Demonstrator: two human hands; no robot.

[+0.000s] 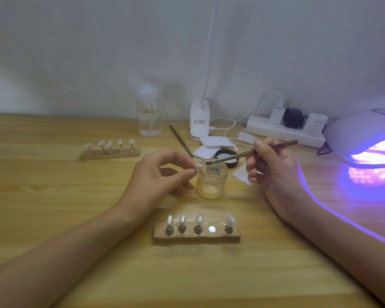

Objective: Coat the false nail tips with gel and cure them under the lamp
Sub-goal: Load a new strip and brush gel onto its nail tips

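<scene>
My left hand (162,172) pinches one nail tip (199,166) between thumb and forefinger, just above the open gel jar (212,182). My right hand (273,167) grips the brush (251,153), its bristles near that tip. The lit lamp (362,132) glows at my right. The near stand (197,235) carries four holders and one bare slot; the far stand (110,152) carries five tips.

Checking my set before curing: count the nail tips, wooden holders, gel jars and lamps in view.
False nail tips: 10 (5 on far holder, 4 on near holder, 1 pinched in left hand)
Wooden holders: 2
Gel jars: 1
Curing lamps: 1
Total: 14
</scene>
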